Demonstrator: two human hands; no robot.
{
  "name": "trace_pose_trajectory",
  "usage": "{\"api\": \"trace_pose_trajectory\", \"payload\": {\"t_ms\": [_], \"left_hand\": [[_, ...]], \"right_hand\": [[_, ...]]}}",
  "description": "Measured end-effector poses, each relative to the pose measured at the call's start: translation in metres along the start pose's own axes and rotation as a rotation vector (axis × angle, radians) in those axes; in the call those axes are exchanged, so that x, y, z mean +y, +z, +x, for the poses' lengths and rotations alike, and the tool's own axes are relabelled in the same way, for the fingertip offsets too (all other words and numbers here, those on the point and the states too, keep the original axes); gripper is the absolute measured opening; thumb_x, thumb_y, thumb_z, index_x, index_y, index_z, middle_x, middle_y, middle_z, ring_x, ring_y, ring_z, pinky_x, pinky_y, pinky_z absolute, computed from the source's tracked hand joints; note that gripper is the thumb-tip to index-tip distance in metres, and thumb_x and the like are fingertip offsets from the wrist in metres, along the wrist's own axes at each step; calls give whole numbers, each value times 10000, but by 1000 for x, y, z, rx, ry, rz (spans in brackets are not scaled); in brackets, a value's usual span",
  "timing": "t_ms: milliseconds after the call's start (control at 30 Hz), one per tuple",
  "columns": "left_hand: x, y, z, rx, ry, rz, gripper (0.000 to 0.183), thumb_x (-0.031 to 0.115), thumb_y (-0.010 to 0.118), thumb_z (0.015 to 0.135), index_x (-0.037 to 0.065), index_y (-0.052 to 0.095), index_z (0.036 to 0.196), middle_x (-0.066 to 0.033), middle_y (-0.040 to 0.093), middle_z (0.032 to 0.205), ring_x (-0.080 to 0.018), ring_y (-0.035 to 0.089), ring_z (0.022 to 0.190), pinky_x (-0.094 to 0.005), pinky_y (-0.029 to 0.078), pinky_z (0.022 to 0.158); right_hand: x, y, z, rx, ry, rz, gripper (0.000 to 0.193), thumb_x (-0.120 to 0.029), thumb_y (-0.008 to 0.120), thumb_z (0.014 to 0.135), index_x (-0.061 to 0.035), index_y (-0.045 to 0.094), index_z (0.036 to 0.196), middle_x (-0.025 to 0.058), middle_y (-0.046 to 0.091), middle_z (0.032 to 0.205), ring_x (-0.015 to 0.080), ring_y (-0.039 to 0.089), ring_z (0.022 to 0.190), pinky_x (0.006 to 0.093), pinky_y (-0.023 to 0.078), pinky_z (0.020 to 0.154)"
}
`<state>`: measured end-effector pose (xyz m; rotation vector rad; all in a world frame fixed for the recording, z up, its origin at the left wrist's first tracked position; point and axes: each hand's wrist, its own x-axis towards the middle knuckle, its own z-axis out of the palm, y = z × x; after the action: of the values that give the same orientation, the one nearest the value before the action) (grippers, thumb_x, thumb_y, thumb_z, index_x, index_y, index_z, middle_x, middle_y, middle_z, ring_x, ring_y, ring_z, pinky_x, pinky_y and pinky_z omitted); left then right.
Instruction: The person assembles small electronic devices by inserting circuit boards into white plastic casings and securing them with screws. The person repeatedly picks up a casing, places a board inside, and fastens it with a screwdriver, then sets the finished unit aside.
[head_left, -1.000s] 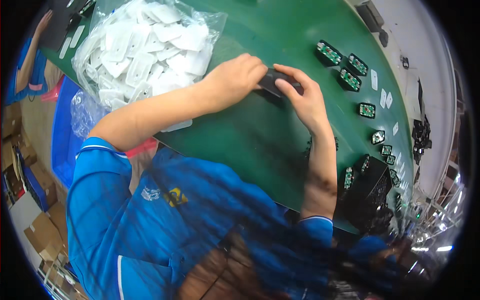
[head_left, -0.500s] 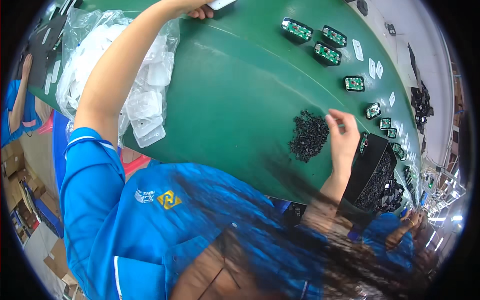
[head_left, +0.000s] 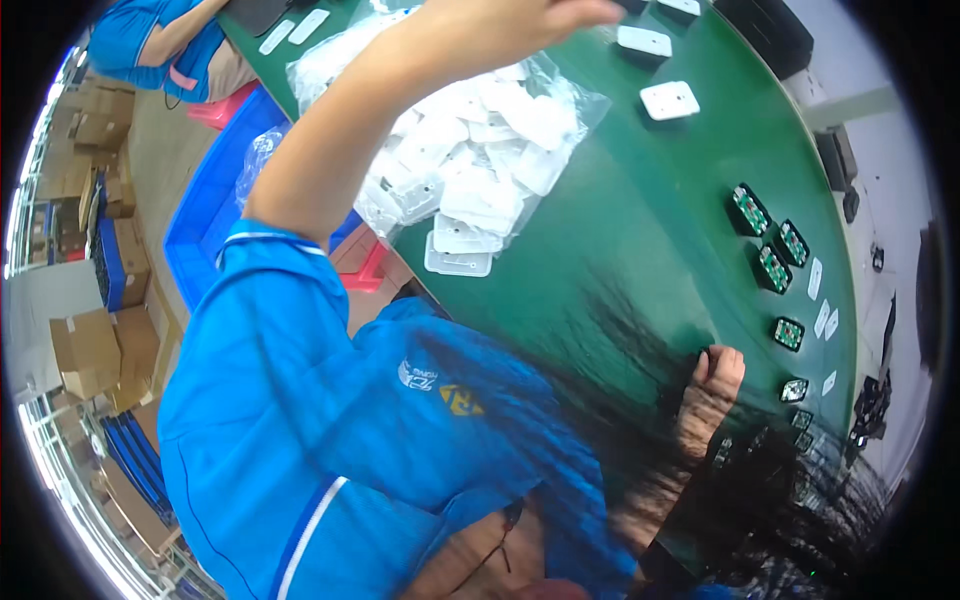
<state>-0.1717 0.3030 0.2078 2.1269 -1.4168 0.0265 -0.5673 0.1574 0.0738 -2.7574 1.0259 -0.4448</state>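
Case (head_left: pixel 643 42), white-topped | just beside left grip (head_left: pixel 520 22) | well apart from right grip (head_left: pixel 716 376)

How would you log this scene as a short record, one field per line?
Left hand: at the top edge, partly cut off; grip unclear
Near left hand: white plates
Right hand: over the table, fingers curled; grip unclear
Bag: clear, heaped with more white plates
Boards: several, green, along the table's right
Bin: blue, left of the table

White-topped, rounded rectangular cases (head_left: pixel 669 101) lie flat, spaced apart, on the green table (head_left: pixel 620 230).
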Motion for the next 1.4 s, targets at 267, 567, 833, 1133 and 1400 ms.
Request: {"api": "trace_pose_trajectory", "payload": {"t_ms": [267,567,833,1133,1400], "left_hand": [[-72,54,-98,76,234,348,227,112,658,759,57,609,974,-93,609,1115,-280,557,1024,-352,458,853],[-77,63,-83,45,278,509,219,240,684,719,126,622,896,-87,555,949,-256,546,912,-372,469,717],[-67,77,-81,122,128,558,291,332,687,766,90,615,910,-130,550,821,-308,543,832,-398,473,641],[-92,90,-62,117,117,280,374,222,691,786,78,548,1101,-189,584,921,-377,543,860,-394,451,806],[-55,58,-78,48,-88,127,312,99,620,840,74,568,1146,-114,625,1048,-256,590,926,-330,464,824]], "right_hand": [[4,2,3,-57,38,3,67,-37,569,856,4,527,889,124,533,862,297,530,818,394,436,719],[-12,1,8,-8,42,-56,126,-89,609,821,-15,552,906,130,537,883,329,520,865,401,438,743],[-10,7,5,51,-10,-156,98,-88,601,827,-21,546,872,117,531,858,305,521,813,399,452,701],[-11,13,10,80,-65,10,89,-77,602,825,-30,546,877,114,523,847,303,517,804,407,451,695],[0,7,6,110,189,418,56,-33,566,869,-16,557,921,93,615,860,234,599,768,325,486,689]]}}
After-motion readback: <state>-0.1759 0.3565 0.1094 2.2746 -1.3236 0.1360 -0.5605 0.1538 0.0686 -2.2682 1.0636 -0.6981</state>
